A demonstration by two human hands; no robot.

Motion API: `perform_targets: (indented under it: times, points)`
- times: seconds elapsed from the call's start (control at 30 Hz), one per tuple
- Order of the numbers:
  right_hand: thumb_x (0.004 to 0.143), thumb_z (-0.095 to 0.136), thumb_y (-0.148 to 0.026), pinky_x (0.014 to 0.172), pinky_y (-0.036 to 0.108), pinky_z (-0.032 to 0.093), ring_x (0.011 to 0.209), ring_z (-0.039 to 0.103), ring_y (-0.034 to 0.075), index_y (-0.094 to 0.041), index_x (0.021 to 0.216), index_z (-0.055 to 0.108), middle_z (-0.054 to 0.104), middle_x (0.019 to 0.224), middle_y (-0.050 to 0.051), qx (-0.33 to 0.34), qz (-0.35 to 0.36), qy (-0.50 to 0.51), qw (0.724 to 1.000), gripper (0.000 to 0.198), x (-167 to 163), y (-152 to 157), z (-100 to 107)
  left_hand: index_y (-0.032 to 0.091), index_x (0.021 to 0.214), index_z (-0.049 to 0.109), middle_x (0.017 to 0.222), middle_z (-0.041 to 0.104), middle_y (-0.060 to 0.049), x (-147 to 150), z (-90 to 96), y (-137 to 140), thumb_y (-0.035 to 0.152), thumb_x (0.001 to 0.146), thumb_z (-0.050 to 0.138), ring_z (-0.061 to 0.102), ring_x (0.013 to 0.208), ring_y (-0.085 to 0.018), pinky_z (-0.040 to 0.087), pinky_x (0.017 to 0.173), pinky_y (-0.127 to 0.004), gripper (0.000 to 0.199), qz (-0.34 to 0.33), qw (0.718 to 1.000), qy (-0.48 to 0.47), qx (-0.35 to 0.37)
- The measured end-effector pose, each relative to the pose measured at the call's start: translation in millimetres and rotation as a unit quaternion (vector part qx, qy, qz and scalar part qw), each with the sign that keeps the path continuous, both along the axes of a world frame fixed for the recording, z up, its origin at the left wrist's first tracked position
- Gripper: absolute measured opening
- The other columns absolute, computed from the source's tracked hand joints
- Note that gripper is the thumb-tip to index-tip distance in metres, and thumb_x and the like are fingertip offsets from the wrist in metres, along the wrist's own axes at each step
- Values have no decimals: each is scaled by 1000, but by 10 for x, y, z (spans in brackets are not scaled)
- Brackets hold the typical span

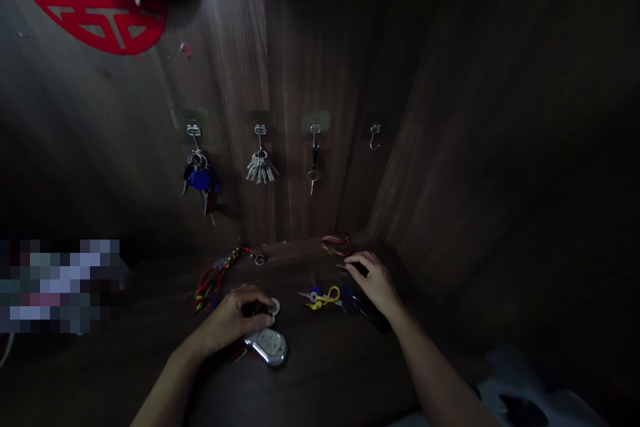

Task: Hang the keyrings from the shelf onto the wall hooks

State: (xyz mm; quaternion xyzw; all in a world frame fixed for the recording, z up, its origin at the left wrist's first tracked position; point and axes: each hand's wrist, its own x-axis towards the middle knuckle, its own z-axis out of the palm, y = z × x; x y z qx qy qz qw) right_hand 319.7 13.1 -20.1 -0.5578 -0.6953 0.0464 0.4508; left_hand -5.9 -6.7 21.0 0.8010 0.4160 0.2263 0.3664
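My left hand (pixel 235 315) is closed, thumb and forefinger curled at a round white tag (pixel 275 307). Just below its thumb lies a silver remote key fob (pixel 270 346); whether the two are joined is hidden. Farther right, my right hand (pixel 374 278) pinches thumb to forefinger at a small key (pixel 342 266), dimly seen. A brown leather strap (pixel 336 245) is right behind those fingertips. Between the hands lie keys (pixel 311 294) with a yellow cord loop (pixel 330 295). A braided multicoloured tassel (pixel 214 283) with a ring rests beyond my left hand.
Hooks on the wood wall hold a blue-tagged key bunch (pixel 200 179), a cluster of silver keys (pixel 261 168) and a single key (pixel 313 183). A bare hook (pixel 375 137) is at the right. A red paper cutout (pixel 100 13) hangs upper left. Dark side wall stands at right.
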Motion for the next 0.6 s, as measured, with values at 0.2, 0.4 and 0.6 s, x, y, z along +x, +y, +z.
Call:
perform_targets:
  times: [0.2,0.4,0.6]
  points:
    - [84,51,-32,76,32,43,82,57,21,-24,75,64,65,79,3,-3,6,30,1000,18,-14,-57,99,24,91,69,95,69,-1,7,-55,27,31,72,68,59,94,-19,41,87,-30,21,5,1000,10,5]
    - [78,56,-43,53,25,37,56,48,14,-20,60,59,53,59,-2,-104,35,80,991,29,43,-177,233,24,93,69,97,69,-3,-4,-111,62,34,72,67,59,94,-21,42,87,-31,23,39,998,30,35]
    - [69,67,-36,71,30,41,66,54,17,-22,57,59,59,61,-3,-204,102,-47,972,20,59,-267,294,25,91,69,96,69,-3,-9,-114,75,31,75,62,59,93,-21,43,86,-32,18,69,995,41,66]
